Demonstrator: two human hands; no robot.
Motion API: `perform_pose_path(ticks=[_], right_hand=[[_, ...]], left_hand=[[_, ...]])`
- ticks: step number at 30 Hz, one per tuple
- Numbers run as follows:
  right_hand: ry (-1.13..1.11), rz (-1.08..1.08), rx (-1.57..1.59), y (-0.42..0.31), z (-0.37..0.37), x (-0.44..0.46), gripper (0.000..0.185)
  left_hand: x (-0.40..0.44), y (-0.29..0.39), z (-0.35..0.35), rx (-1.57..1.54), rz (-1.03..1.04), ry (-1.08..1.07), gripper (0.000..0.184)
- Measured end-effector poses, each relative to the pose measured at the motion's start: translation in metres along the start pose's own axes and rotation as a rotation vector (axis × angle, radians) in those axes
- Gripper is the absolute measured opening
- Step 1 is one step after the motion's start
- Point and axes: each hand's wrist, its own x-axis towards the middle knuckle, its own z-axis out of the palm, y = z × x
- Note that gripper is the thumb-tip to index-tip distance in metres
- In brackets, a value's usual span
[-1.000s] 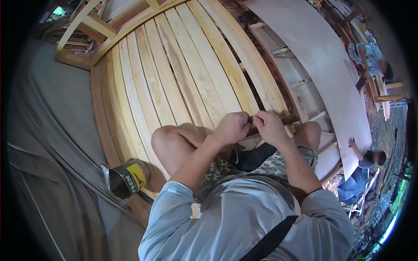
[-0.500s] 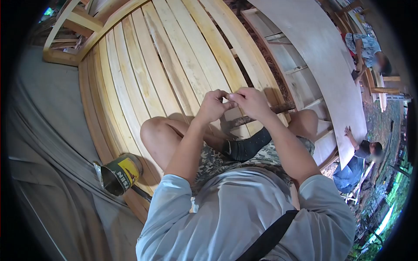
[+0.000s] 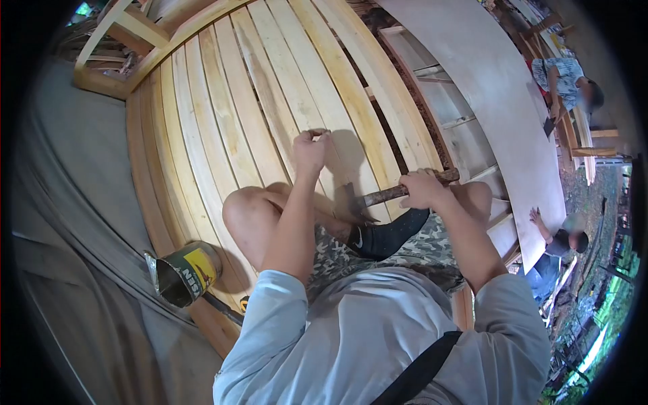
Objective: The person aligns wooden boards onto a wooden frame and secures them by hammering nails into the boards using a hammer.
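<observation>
My right hand (image 3: pixel 423 190) is wrapped round the wooden handle of a hammer (image 3: pixel 382 196). The hammer's dark metal head lies low over the slats, beside my black sock (image 3: pixel 388 236). Just above the pale wooden slats (image 3: pixel 287 88), my left hand (image 3: pixel 311 151) is closed in a pinch, thumb against fingers. Whatever it pinches is too small to make out. Shadows of the hand and arm fall on the boards to its right.
A cut-open tin can (image 3: pixel 201 264) with a yellow label stands at my left, by a grey cloth (image 3: pixel 74 202). To the right lie an open wooden frame (image 3: pixel 466 121) and a large pale sheet (image 3: pixel 520 135). Two people (image 3: pixel 563 84) are beyond it.
My hands, together before, have parted. The right has come down onto the hammer handle, while the left has moved slightly left and down toward the slats, still pinched.
</observation>
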Motion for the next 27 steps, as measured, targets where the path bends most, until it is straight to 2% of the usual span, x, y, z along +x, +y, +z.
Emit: perform_pose_path(ticks=[2,5,8,12,14,16,18,19,21,26,27], right_hand=[[0.043,0.001,-0.080,0.002,0.015,-0.012,0.038],[0.324,-0.028,0.008,0.004,0.034,-0.014,0.039],[0.306,0.035,0.011,-0.003,0.031,-0.009,0.039],[0.329,0.049,0.021,0.000,0.037,-0.005,0.039],[0.303,0.075,0.022,0.001,0.040,-0.004,0.039],[0.368,0.045,0.046,0.002,0.039,-0.003,0.041],[0.390,0.015,0.068,0.004,0.037,0.002,0.040],[0.413,-0.017,0.082,0.005,0.037,0.000,0.040],[0.386,-0.017,0.093,0.005,0.018,0.000,0.034],[0.379,0.014,0.219,0.006,-0.051,0.005,0.027],[0.295,0.080,0.383,0.005,-0.071,0.005,0.030]], left_hand=[[0.029,-0.006,0.018,0.046,0.069,0.032,0.023],[0.062,0.002,0.043,0.217,0.171,0.015,0.025],[0.091,0.007,0.064,0.140,0.173,-0.090,0.025],[0.126,0.002,0.088,0.090,0.279,-0.166,0.023],[0.133,0.001,0.093,0.150,0.271,-0.193,0.021],[0.133,0.001,0.093,0.211,0.260,-0.218,0.020],[0.132,-0.008,0.095,0.277,0.478,-0.156,0.016],[0.128,-0.013,0.095,0.279,0.462,-0.165,0.016],[0.127,-0.007,0.096,0.372,0.458,-0.127,0.014],[0.131,-0.014,0.096,0.313,0.488,-0.141,0.013],[0.133,-0.017,0.098,0.258,0.512,-0.128,0.013]])
